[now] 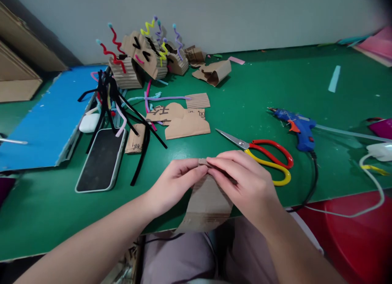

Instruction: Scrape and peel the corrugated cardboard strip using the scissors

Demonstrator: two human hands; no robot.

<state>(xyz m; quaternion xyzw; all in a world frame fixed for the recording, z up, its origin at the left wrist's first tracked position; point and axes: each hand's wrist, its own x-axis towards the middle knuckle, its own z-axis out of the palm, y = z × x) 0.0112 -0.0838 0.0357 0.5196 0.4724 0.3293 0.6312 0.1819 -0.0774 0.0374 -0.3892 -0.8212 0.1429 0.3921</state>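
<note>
Both my hands are closed on a strip of brown cardboard that hangs down over the table's front edge. My left hand pinches its top end between thumb and fingers. Close beside it, my right hand grips the same end, its fingertips meeting the left thumb. Scissors with one red and one yellow handle lie just beyond my right hand. Ahead of my hands rest cut cardboard pieces, one with a wavy top edge.
A blue glue gun with its cord lies at the right. On the left are a phone, black pipe cleaners and a blue board. Cardboard figures with coiled antennae stand at the back. A red stool is below right.
</note>
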